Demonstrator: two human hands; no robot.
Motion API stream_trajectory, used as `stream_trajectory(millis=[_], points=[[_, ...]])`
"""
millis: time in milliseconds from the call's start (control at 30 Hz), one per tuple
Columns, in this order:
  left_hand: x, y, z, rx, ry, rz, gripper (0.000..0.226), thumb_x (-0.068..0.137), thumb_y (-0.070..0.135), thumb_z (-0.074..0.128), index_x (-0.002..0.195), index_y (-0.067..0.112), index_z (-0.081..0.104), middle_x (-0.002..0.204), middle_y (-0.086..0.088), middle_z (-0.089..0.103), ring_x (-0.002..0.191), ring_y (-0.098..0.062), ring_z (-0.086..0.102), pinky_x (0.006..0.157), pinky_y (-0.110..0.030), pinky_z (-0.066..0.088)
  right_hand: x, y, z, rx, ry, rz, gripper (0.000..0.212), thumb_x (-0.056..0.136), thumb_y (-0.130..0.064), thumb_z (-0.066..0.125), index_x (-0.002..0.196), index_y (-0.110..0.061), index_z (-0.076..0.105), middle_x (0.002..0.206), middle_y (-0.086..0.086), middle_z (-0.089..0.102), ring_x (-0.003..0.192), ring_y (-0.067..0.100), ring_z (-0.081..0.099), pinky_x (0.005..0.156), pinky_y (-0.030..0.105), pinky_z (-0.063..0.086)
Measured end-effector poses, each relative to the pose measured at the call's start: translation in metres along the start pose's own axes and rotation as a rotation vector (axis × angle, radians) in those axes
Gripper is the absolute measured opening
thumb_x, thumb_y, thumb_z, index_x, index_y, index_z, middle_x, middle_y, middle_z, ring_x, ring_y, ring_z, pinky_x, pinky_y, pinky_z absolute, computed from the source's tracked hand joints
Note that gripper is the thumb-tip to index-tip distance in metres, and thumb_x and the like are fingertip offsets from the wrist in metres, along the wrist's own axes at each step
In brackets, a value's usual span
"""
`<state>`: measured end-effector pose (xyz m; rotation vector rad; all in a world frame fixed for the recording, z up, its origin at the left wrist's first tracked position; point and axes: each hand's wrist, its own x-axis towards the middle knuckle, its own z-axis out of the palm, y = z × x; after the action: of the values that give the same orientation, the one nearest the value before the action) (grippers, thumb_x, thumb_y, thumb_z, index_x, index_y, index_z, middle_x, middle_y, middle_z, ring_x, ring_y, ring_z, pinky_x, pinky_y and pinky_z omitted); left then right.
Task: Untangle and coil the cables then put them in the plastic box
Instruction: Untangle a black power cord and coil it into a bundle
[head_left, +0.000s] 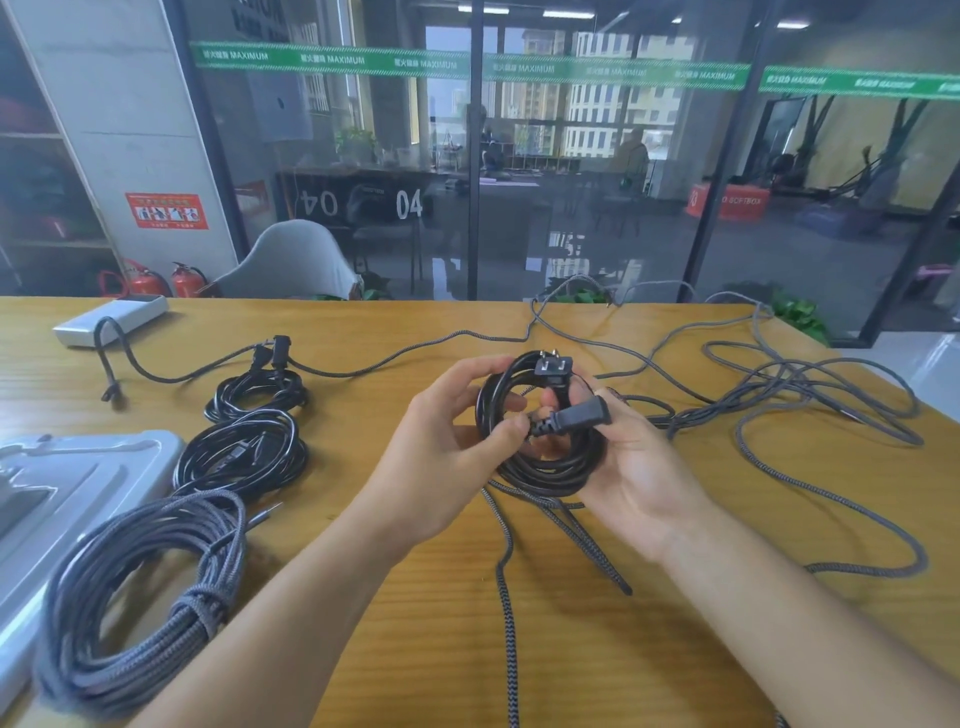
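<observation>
- A person holds a coiled black power cord (540, 457) above a wooden table (623, 649), both hands wrapped round it.
- The left hand (447, 447) curls its fingers over the coil's left side, thumb tip pressing near the cord's socket end.
- The right hand (639, 467) cradles the coil from below and grips the black socket connector (582, 415); the two-pin plug (553, 365) sticks up just above those fingers.
- Left of the left hand's fingers lie two coiled black cords (244, 457) and a tied grey braided coil (140, 587), the latter touching the clear plastic box (78, 478).
- Right of the right hand's fingers, loose grey braided cable (810, 384) sprawls in tangled loops across the table.
- A white power bank (111, 319) sits at the table's far left edge.
</observation>
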<state>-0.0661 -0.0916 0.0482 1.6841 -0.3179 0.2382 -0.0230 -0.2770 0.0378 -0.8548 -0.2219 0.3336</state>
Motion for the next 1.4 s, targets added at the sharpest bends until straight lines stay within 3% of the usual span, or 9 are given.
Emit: stream_trajectory(millis=[167, 300, 433, 567, 733, 1000, 1100, 1200, 1400], points=[[-0.001, -0.001, -0.001, 0.161, 0.01, 0.052, 0.06, 0.084, 0.017, 0.087, 0.135, 0.027, 0.057, 0.126, 0.017, 0.067, 0.116, -0.006, 0.067, 0.096, -0.033, 0.059, -0.004, 0.003, 0.009, -0.11, -0.01, 0.026, 0.051, 0.094, -0.011, 0.06, 0.145, -0.013, 0.058, 0.121, 0.013, 0.073, 0.097, 0.022, 0.07, 0.085, 0.035, 0.06], [0.0, -0.004, -0.002, 0.104, 0.103, -0.005, 0.064, 0.083, 0.033, 0.087, 0.14, 0.029, 0.057, 0.124, 0.014, 0.071, 0.095, -0.016, 0.077, 0.085, -0.04, 0.063, -0.01, 0.001, 0.019, -0.176, -0.091, 0.033, 0.039, 0.107, -0.011, 0.044, 0.144, -0.011, 0.058, 0.131, 0.013, 0.07, 0.109, 0.021, 0.069, 0.099, 0.037, 0.055], [0.0, -0.002, -0.001, -0.01, 0.122, -0.006, 0.042, 0.086, 0.021, 0.084, 0.125, 0.016, 0.071, 0.107, 0.004, 0.078, 0.081, -0.022, 0.079, 0.076, -0.036, 0.064, -0.013, 0.002, 0.023, -0.331, -0.081, -0.03, 0.035, 0.109, -0.02, 0.046, 0.141, -0.019, 0.061, 0.128, 0.01, 0.072, 0.109, 0.02, 0.07, 0.099, 0.037, 0.053], [0.0, 0.001, -0.002, -0.044, 0.18, 0.004, 0.032, 0.083, 0.021, 0.085, 0.114, 0.016, 0.077, 0.098, 0.001, 0.079, 0.067, -0.027, 0.075, 0.065, -0.03, 0.06, -0.019, 0.003, 0.025, -0.785, 0.021, -0.272, 0.045, 0.098, -0.048, 0.057, 0.142, -0.045, 0.051, 0.109, 0.008, 0.074, 0.097, 0.014, 0.072, 0.084, 0.017, 0.053], [-0.002, 0.002, 0.001, -0.078, 0.113, 0.005, 0.038, 0.08, 0.016, 0.086, 0.117, 0.015, 0.077, 0.1, -0.002, 0.079, 0.066, -0.028, 0.072, 0.068, -0.032, 0.061, -0.017, 0.006, 0.024, -0.888, 0.057, -0.375, 0.048, 0.091, -0.056, 0.061, 0.135, -0.04, 0.059, 0.08, -0.008, 0.072, 0.072, 0.01, 0.066, 0.074, 0.023, 0.053], [-0.003, 0.004, 0.01, -0.112, 0.001, -0.104, 0.047, 0.088, 0.032, 0.079, 0.132, 0.024, 0.065, 0.11, 0.001, 0.079, 0.089, -0.026, 0.078, 0.072, -0.031, 0.062, -0.013, 0.002, 0.019, -0.672, 0.19, -0.366, 0.041, 0.103, -0.055, 0.051, 0.099, -0.019, 0.071, 0.065, 0.004, 0.042, 0.072, 0.027, 0.04, 0.078, 0.042, 0.038], [-0.002, 0.001, 0.009, -0.076, -0.011, -0.079, 0.044, 0.089, 0.027, 0.079, 0.131, 0.023, 0.065, 0.106, -0.002, 0.08, 0.088, -0.028, 0.078, 0.07, -0.038, 0.063, -0.011, 0.0, 0.016, -0.645, 0.226, -0.304, 0.041, 0.102, -0.057, 0.051, 0.096, -0.022, 0.071, 0.065, -0.001, 0.043, 0.067, 0.019, 0.042, 0.074, 0.039, 0.038], [-0.002, -0.002, -0.002, -0.07, -0.016, -0.053, 0.045, 0.087, 0.024, 0.08, 0.129, 0.021, 0.064, 0.107, -0.005, 0.08, 0.095, -0.031, 0.077, 0.087, -0.05, 0.063, -0.011, 0.001, 0.017, -0.563, 0.191, -0.138, 0.043, 0.099, -0.06, 0.051, 0.097, -0.026, 0.077, 0.072, -0.001, 0.053, 0.068, 0.016, 0.05, 0.074, 0.034, 0.047], [-0.004, 0.001, 0.0, -0.108, -0.077, 0.006, 0.044, 0.088, 0.019, 0.076, 0.129, 0.017, 0.062, 0.105, -0.012, 0.079, 0.093, -0.034, 0.077, 0.086, -0.042, 0.063, -0.014, -0.003, 0.028, -0.429, 0.289, -0.117, 0.052, 0.1, -0.062, 0.049, 0.096, -0.016, 0.074, 0.059, -0.002, 0.04, 0.056, 0.015, 0.039, 0.06, 0.028, 0.04]])
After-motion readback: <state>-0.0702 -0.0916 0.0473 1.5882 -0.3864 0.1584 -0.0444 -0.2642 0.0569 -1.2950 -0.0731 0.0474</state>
